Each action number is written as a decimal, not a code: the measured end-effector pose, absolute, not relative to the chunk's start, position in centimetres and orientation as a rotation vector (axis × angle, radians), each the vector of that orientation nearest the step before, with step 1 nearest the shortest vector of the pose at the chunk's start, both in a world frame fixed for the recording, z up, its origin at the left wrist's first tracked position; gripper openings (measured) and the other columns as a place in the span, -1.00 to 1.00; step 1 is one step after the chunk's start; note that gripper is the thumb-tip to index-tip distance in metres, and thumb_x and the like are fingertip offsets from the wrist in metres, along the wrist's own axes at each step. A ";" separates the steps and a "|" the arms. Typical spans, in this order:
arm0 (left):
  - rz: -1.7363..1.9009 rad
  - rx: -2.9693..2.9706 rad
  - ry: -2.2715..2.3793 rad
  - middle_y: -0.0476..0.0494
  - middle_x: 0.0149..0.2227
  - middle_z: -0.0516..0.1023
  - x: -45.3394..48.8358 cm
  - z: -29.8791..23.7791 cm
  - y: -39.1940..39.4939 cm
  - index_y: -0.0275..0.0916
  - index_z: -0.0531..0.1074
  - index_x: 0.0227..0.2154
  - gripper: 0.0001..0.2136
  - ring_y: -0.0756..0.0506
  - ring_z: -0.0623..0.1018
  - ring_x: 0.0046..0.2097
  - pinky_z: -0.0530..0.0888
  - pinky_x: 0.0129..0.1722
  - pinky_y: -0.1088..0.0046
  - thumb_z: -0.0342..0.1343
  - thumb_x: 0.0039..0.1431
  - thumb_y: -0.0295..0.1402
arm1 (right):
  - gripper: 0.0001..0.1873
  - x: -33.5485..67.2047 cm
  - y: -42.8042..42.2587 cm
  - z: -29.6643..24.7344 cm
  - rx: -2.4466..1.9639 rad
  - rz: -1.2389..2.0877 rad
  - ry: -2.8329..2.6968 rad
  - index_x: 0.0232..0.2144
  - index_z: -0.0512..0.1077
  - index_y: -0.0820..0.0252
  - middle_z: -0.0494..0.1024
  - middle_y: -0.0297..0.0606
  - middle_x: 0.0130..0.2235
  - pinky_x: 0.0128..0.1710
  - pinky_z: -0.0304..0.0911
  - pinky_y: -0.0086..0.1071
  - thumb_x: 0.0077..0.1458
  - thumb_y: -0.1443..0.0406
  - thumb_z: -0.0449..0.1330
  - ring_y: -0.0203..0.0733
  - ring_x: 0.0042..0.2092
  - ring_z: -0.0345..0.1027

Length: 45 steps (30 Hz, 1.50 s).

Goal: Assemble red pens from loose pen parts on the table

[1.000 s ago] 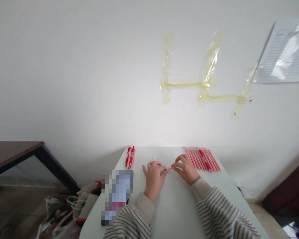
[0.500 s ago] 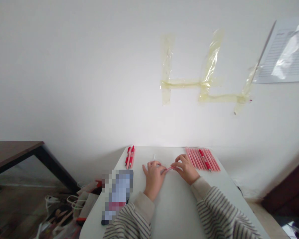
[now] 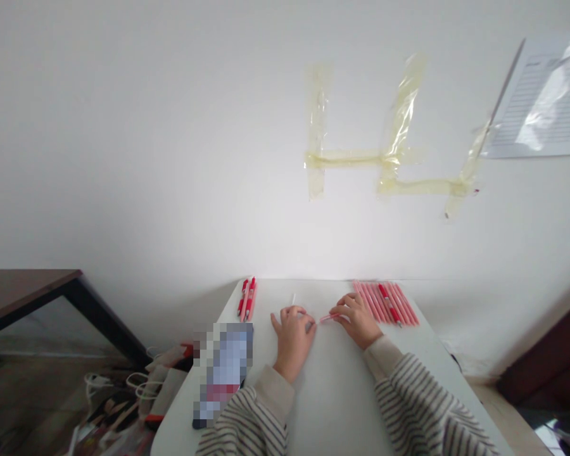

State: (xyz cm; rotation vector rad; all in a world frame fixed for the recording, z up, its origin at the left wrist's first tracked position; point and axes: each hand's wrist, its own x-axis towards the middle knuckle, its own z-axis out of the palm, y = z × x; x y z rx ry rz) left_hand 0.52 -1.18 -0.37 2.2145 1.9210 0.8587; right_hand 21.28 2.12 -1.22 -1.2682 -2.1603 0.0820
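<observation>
A slim pink pen (image 3: 328, 318) is pinched in my right hand (image 3: 358, 324), its tip pointing left toward my other hand. My left hand (image 3: 296, 339) has thumb and finger pressed together just left of the pen's tip. Whatever is between those fingers is too small to make out. A thin whitish stick (image 3: 293, 298) shows behind my left hand; its lower end is hidden. Beyond my right hand lies a row of pink pens (image 3: 403, 304), with one red pen (image 3: 390, 305) across them.
Red and pink pens (image 3: 247, 300) lie together at the back left of the white table (image 3: 335, 405). A pixelated flat object (image 3: 228, 370) is at the left edge. Cluttered bags (image 3: 161, 392) sit below, and the wall (image 3: 194, 158) rises behind.
My right hand has drawn slightly right with the pink pen. A small gap now separates its tip from my left fingers, which earlier touched its end.
</observation>
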 end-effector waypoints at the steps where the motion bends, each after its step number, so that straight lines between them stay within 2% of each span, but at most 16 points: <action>1: 0.867 2.216 1.931 -0.04 -0.03 0.51 0.5 -0.3 -1.2 0.00 0.60 -0.35 -0.92 -0.22 0.34 0.11 -0.03 0.30 -0.36 0.20 0.14 -0.29 | -0.83 21.4 2.2 -1.2 -1.277 0.076 -2.153 -0.18 0.62 0.02 0.55 -0.16 -0.16 0.11 0.26 -0.04 0.22 0.31 0.23 0.03 0.04 0.24; 12: 0.854 2.200 2.013 -0.08 -0.03 0.51 0.4 0.2 -1.2 -0.04 0.60 -0.37 -0.92 -0.23 0.34 0.11 -0.02 0.30 -0.36 0.20 0.14 -0.31 | -0.84 21.2 2.4 -1.9 -1.293 0.058 -2.178 -0.20 0.61 0.02 0.55 -0.19 -0.13 0.10 0.25 -0.12 0.22 0.31 0.23 -0.01 0.04 0.23; 22: 0.884 2.219 2.025 -0.06 -0.04 0.51 0.4 -0.2 -1.1 -0.03 0.59 -0.38 -0.94 -0.23 0.35 0.10 -0.02 0.30 -0.37 0.22 0.13 -0.28 | -0.84 20.9 2.0 -1.9 -1.340 0.011 -2.194 -0.25 0.62 -0.08 0.54 -0.23 -0.09 0.11 0.18 -0.07 0.20 0.31 0.25 0.00 0.06 0.23; 30: 0.883 2.213 2.037 -0.08 -0.05 0.50 0.3 -0.1 -1.1 -0.05 0.59 -0.37 -0.95 -0.23 0.34 0.10 -0.03 0.29 -0.36 0.24 0.11 -0.27 | -0.82 20.5 1.5 -1.0 -1.411 -0.013 -2.232 -0.23 0.62 -0.15 0.59 -0.29 -0.18 0.24 -0.06 0.13 0.21 0.30 0.26 -0.02 0.04 0.28; 34: 0.886 2.214 2.039 -0.07 -0.05 0.51 0.3 -0.1 -1.0 -0.06 0.58 -0.38 -0.96 -0.22 0.35 0.09 -0.03 0.30 -0.35 0.25 0.10 -0.28 | -0.77 20.4 1.3 -0.8 -1.411 0.032 -2.253 -0.17 0.60 -0.19 0.61 -0.32 -0.13 0.28 -0.19 0.21 0.23 0.31 0.23 0.00 0.10 0.26; 39: 0.902 2.213 2.031 -0.04 -0.06 0.52 0.4 -0.1 -1.0 -0.06 0.56 -0.40 -0.98 -0.21 0.35 0.09 -0.01 0.30 -0.33 0.24 0.11 -0.29 | -0.73 20.4 1.3 -0.8 -1.404 0.072 -2.272 -0.07 0.57 -0.17 0.61 -0.31 -0.06 0.28 -0.17 0.19 0.24 0.29 0.22 0.01 0.15 0.23; 45: 0.898 2.209 2.040 -0.05 -0.06 0.52 0.4 0.0 -1.0 -0.05 0.57 -0.38 -0.96 -0.21 0.35 0.09 -0.04 0.32 -0.32 0.23 0.12 -0.31 | -0.73 20.1 1.4 -0.9 -1.408 0.047 -2.289 -0.03 0.55 -0.19 0.60 -0.31 -0.01 0.26 -0.10 0.19 0.25 0.24 0.20 0.03 0.16 0.21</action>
